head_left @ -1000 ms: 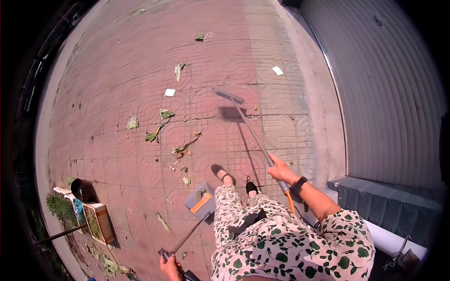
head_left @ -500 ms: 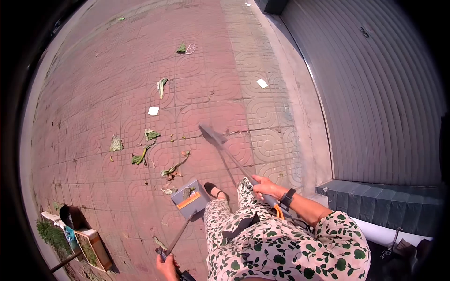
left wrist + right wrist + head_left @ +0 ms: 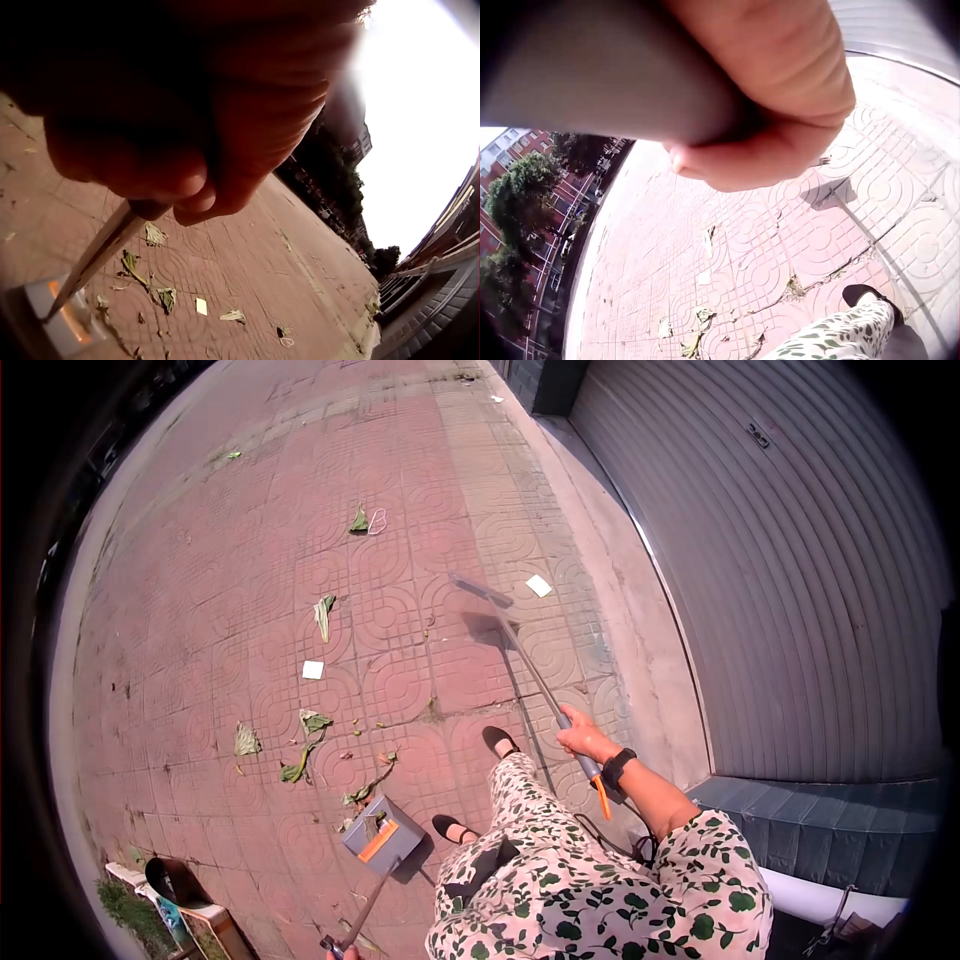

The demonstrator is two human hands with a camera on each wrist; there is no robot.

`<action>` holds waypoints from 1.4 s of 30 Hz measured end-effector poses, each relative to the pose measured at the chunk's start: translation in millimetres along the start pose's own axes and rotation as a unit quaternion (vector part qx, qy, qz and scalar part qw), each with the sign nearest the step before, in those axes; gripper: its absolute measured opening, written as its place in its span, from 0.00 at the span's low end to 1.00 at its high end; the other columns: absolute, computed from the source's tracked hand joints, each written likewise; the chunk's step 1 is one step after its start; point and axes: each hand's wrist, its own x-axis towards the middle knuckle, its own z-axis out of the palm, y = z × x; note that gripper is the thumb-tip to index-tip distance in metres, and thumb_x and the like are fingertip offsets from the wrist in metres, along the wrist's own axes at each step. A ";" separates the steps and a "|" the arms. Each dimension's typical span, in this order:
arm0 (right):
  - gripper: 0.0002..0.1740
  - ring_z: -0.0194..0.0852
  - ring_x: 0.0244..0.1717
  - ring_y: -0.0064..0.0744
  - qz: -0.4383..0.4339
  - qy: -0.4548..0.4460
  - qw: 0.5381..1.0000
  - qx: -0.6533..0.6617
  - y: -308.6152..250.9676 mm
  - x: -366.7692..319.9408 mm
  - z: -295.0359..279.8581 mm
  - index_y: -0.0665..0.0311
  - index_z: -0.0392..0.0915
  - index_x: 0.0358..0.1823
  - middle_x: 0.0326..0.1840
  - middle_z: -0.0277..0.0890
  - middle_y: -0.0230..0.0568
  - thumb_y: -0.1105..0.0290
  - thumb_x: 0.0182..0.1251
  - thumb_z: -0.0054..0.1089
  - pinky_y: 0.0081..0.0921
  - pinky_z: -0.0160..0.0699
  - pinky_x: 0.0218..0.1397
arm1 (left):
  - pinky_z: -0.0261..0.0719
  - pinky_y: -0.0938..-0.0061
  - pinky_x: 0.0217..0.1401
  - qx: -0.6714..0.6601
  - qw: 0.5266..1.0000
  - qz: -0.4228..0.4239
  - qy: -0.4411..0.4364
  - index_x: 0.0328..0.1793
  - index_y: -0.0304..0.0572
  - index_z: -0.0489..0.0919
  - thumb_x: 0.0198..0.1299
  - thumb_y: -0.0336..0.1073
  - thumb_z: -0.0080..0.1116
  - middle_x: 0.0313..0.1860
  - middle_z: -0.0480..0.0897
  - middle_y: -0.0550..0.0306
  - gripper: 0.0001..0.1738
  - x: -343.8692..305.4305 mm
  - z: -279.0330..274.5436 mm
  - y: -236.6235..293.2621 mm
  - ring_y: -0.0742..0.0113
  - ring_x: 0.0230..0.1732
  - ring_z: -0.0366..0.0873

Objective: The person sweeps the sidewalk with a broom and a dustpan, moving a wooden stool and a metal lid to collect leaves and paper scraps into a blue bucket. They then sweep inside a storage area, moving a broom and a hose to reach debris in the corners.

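My right hand [image 3: 587, 733] grips the grey handle of a broom [image 3: 535, 668]. The broom's flat head [image 3: 482, 590] is blurred and hangs above the paving, its shadow apart from it. In the right wrist view, curled fingers [image 3: 780, 150] wrap the thick grey handle [image 3: 607, 75]. At the bottom edge of the head view, my left hand [image 3: 345, 954] is mostly cut off. The left wrist view shows it [image 3: 150, 165] curled round the stick of a long-handled dustpan [image 3: 418, 852]. This grey pan has an orange strip and holds leaf scraps.
Wilted leaves [image 3: 314, 722] lie ahead of the dustpan, with more leaves [image 3: 323, 618] farther off. Two white paper squares [image 3: 313, 670] [image 3: 539, 586] rest on the red paving. A grey roller shutter [image 3: 760, 580] borders the right side. Boxes with plants [image 3: 190, 920] stand at lower left.
The person has stepped forward, and the litter and papers are nearer. The broom head came back toward the feet, then swung up and outward again. The dustpan moved forward, close to the leaves.
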 end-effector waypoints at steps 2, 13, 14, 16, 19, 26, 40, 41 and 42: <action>0.39 0.66 0.13 0.26 -0.023 0.089 0.992 -0.091 24.2 68.1 -40.2 0.71 0.52 0.65 0.18 0.69 0.40 0.79 0.47 0.50 0.26 0.67 0.14 | 0.68 0.78 0.21 -0.110 0.991 -0.062 0.044 0.51 0.36 0.70 0.65 0.40 0.46 0.32 0.76 0.56 0.16 13.3 14.3 2.1 0.71 0.21 0.69; 0.18 0.70 0.17 0.33 0.083 -0.034 0.986 -0.139 -26.4 136.0 -114.4 0.71 0.61 0.41 0.20 0.68 0.44 0.78 0.47 0.53 0.31 0.70 0.16 | 0.61 0.79 0.09 -0.362 0.712 -0.137 0.586 0.43 0.42 0.72 0.49 0.26 0.53 0.12 0.65 0.63 0.13 59.0 145.2 -86.6 0.74 0.08 0.61; 0.20 0.69 0.16 0.33 0.061 -0.063 0.982 -0.165 -12.6 120.2 -110.8 0.71 0.61 0.44 0.20 0.67 0.43 0.78 0.47 0.53 0.30 0.70 0.16 | 0.61 0.79 0.10 -0.374 0.712 -0.156 0.574 0.41 0.42 0.71 0.49 0.27 0.53 0.12 0.66 0.63 0.12 57.3 154.4 -87.9 0.74 0.09 0.62; 0.27 0.68 0.15 0.31 0.038 -0.124 0.975 -0.179 -5.6 87.8 -108.3 0.71 0.59 0.53 0.19 0.67 0.40 0.77 0.49 0.53 0.28 0.69 0.16 | 0.62 0.79 0.10 -0.394 0.695 -0.160 0.579 0.40 0.42 0.71 0.49 0.27 0.53 0.12 0.66 0.63 0.11 61.4 172.3 -67.1 0.74 0.09 0.62; 0.40 0.66 0.15 0.26 0.107 -0.222 0.963 -0.110 -41.8 50.8 -102.7 0.68 0.49 0.68 0.21 0.66 0.37 0.79 0.50 0.51 0.23 0.67 0.16 | 0.63 0.79 0.10 -0.419 0.678 -0.173 0.579 0.40 0.40 0.71 0.49 0.25 0.51 0.13 0.66 0.62 0.10 64.6 188.4 -48.0 0.75 0.09 0.63; 0.40 0.63 0.14 0.21 0.090 -0.307 0.947 -0.018 -46.0 59.9 -69.0 0.63 0.52 0.69 0.23 0.69 0.38 0.80 0.50 0.51 0.21 0.65 0.15 | 0.62 0.79 0.09 -0.417 0.698 -0.212 0.542 0.41 0.42 0.70 0.50 0.25 0.51 0.13 0.66 0.63 0.11 81.3 219.0 -80.9 0.74 0.09 0.62; 0.16 0.78 0.23 0.43 -0.037 0.085 0.910 -0.404 37.8 193.3 -180.8 0.73 0.71 0.31 0.23 0.75 0.53 0.68 0.45 0.59 0.34 0.76 0.28 | 0.69 0.72 0.30 -0.398 0.710 -0.048 0.579 0.49 0.38 0.69 0.56 0.33 0.51 0.32 0.70 0.55 0.15 88.1 273.1 -162.1 0.66 0.29 0.67; 0.16 0.78 0.23 0.43 -0.037 0.084 0.910 -0.405 37.5 197.7 -183.6 0.73 0.71 0.31 0.23 0.75 0.53 0.68 0.45 0.59 0.34 0.76 0.28 | 0.69 0.72 0.32 -0.399 0.707 -0.018 0.584 0.50 0.38 0.69 0.57 0.34 0.51 0.34 0.70 0.54 0.16 87.9 276.7 -165.6 0.65 0.31 0.68; 0.15 0.78 0.24 0.42 -0.010 0.041 0.900 -0.434 40.8 200.0 -185.6 0.73 0.71 0.31 0.23 0.76 0.52 0.68 0.45 0.59 0.34 0.76 0.27 | 0.70 0.72 0.35 -0.400 0.702 0.013 0.590 0.51 0.37 0.68 0.57 0.35 0.51 0.36 0.71 0.53 0.17 88.2 281.0 -171.1 0.65 0.33 0.69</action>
